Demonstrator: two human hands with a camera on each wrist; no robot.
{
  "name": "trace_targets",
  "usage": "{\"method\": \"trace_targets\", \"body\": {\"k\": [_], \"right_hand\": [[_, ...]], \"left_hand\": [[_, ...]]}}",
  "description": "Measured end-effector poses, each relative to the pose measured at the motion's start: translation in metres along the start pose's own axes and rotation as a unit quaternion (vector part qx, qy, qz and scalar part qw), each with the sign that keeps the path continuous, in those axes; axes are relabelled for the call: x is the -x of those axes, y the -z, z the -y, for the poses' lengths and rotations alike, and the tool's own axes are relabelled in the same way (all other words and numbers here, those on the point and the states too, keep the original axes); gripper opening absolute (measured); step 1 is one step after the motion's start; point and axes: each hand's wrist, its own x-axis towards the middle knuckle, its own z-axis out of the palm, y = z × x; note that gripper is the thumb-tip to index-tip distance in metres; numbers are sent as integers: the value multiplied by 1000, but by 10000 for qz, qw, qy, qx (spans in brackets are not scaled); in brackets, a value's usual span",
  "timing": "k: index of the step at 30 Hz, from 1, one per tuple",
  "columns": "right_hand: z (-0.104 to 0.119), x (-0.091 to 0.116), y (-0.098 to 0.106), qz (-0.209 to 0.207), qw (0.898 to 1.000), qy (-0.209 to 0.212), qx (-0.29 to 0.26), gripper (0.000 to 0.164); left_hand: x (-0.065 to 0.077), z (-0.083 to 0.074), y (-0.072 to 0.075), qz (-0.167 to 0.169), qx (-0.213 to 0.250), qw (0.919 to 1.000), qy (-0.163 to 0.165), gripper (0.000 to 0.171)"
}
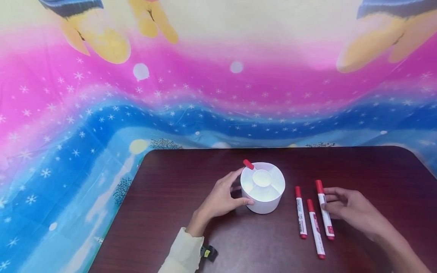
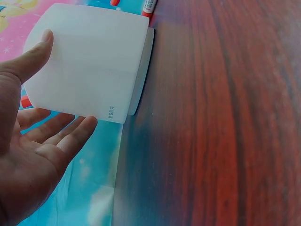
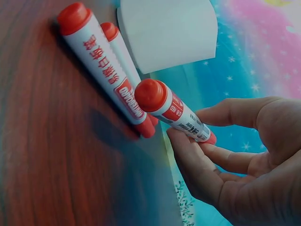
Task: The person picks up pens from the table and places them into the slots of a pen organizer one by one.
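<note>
A white round divided organizer [image 1: 264, 206] stands on the table, with a red-capped marker [image 1: 248, 164] leaning in one of its rear compartments. My left hand [image 1: 222, 195] holds its left side, thumb at the front and fingers toward the back. In the left wrist view, the thumb lies against the organizer's wall [image 2: 89, 61]. At the right, my right hand [image 1: 356, 210] pinches a red whiteboard marker [image 3: 181, 115] between thumb and fingers, its cap end pointing away. Two more red markers lie beside it, one left marker [image 1: 300, 214] and one middle marker [image 1: 317, 235].
The dark wooden table [image 1: 153, 212] has its far edge against a colourful printed cloth [image 1: 205, 76]. A black strap piece [image 1: 209, 253] shows by the left sleeve [image 1: 182, 250].
</note>
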Motion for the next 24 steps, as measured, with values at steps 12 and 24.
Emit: {"method": "trace_targets", "body": {"k": [12,24], "right_hand": [[17,-4,-12,-156,9990,379,-156,66],[27,-6,-15,-177,9967,725,-325,69]], "left_hand": [[0,1,0,5,38,10000,-6,103],[0,0,0,1,-60,10000,-48,103]]}}
